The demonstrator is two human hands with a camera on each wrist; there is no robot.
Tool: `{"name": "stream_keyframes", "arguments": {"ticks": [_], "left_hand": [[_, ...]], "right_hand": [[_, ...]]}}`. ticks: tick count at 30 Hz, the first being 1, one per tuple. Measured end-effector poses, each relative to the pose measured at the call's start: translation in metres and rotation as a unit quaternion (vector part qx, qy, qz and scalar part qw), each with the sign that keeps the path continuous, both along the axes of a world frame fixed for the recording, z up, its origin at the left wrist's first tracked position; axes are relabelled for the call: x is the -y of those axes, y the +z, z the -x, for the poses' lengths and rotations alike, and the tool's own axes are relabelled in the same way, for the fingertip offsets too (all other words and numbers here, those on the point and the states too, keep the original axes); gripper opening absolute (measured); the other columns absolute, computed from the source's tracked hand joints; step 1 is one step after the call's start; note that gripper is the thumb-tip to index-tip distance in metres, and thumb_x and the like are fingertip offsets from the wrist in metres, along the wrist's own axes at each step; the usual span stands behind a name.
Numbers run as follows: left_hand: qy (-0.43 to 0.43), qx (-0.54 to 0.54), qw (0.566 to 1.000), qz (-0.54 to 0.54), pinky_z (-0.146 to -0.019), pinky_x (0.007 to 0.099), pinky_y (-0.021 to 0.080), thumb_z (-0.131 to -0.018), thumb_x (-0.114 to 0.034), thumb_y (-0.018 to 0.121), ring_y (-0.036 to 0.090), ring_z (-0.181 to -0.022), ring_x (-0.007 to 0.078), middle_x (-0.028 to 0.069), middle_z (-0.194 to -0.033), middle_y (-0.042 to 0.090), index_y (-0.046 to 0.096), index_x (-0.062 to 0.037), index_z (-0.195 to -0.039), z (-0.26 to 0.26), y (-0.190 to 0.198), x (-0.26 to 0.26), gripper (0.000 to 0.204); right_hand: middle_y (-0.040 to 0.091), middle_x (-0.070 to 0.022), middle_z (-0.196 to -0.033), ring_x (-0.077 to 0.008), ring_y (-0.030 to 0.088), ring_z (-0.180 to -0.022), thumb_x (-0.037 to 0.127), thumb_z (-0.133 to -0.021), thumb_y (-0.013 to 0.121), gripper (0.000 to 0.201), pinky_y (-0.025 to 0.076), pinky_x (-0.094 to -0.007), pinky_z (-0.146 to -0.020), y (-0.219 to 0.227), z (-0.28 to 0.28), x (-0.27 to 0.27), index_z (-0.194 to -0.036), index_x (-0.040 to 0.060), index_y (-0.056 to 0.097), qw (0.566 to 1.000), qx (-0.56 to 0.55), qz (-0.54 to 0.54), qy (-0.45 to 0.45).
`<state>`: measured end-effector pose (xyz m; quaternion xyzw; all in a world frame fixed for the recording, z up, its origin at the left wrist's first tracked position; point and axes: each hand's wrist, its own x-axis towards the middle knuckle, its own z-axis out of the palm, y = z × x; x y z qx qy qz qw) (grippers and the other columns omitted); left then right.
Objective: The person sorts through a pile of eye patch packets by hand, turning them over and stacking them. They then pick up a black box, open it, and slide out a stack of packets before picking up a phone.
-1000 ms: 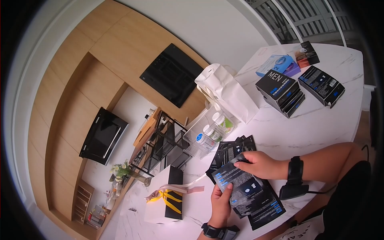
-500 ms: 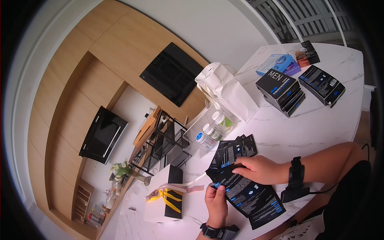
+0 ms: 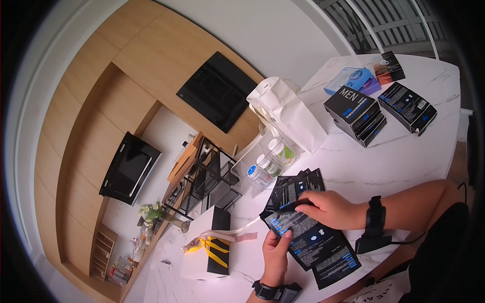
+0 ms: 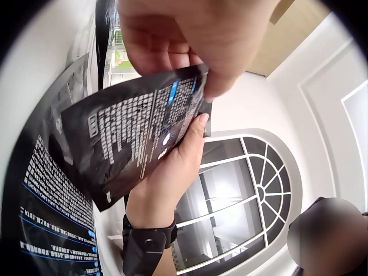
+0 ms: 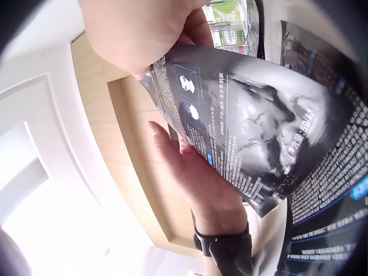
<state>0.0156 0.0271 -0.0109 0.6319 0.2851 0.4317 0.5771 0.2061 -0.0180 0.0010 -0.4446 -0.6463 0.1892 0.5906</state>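
Note:
Both hands hold one flat black packet (image 3: 298, 223) with white and blue print, above more black packets (image 3: 337, 265) spread on the table. My left hand (image 3: 275, 258) pinches its near left edge, thumb on the printed face. Along the opposite edge, my right hand (image 3: 331, 208) grips with the thumb on top. The left wrist view shows the packet (image 4: 135, 129) between my left hand (image 4: 195, 34) and right hand (image 4: 167, 178). A picture covers part of the packet's other side (image 5: 259, 123) in the right wrist view; the left hand's fingers are partly hidden behind it.
Black boxes (image 3: 353, 113), another black box (image 3: 407, 107) and a blue box (image 3: 348, 80) stand at the far right. Beyond the packets are a clear basket (image 3: 243, 178) with bottles and a white bag (image 3: 293, 118). A ribboned box (image 3: 199, 267) sits left.
The held packet tipped away from view, then turned its printed face up again. My left hand dipped slightly left and has come back to the packet's edge; the right hand stayed nearly in place.

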Motion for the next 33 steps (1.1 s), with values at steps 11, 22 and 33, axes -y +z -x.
{"name": "stream_keyframes", "arguments": {"ticks": [11,22,33], "left_hand": [[0.034,0.047,0.998,0.015,-0.072,0.0233,0.046,-0.085,-0.01,0.057,0.057,-0.081,0.0095,0.0042,-0.095,0.061,0.055,-0.0025,-0.102,-0.004,0.003,-0.003,0.019],[0.039,0.036,0.998,-0.033,-0.074,0.0249,0.047,-0.084,-0.012,0.057,0.057,-0.087,0.0136,0.007,-0.1,0.059,0.051,-0.0014,-0.109,0.001,0.002,-0.004,0.028],[0.003,0.087,0.995,-0.053,-0.087,0.0289,0.042,-0.082,-0.009,0.059,0.055,-0.097,0.0158,0.0087,-0.108,0.057,0.05,-0.0002,-0.11,0.002,-0.003,-0.003,0.031]], "right_hand": [[0.049,-0.0089,-0.053,-0.0295,0.052,-0.048,0.026,-0.084,0.055,0.022,0.039,-0.0364,-0.044,-0.001,0.0,0.005,-0.081,0.0067,0.046,0.982,0.146,-0.113,0.027],[0.054,-0.0118,-0.059,-0.0318,0.055,-0.056,0.024,-0.086,0.054,0.019,0.041,-0.0382,-0.048,-0.003,0.002,0.001,-0.088,0.0064,0.048,0.988,0.109,-0.099,0.032],[0.053,-0.0147,-0.061,-0.0339,0.054,-0.056,0.024,-0.087,0.051,0.021,0.039,-0.0386,-0.049,0.003,0.001,0.005,-0.086,0.0041,0.043,0.998,0.041,-0.035,0.031]]}}
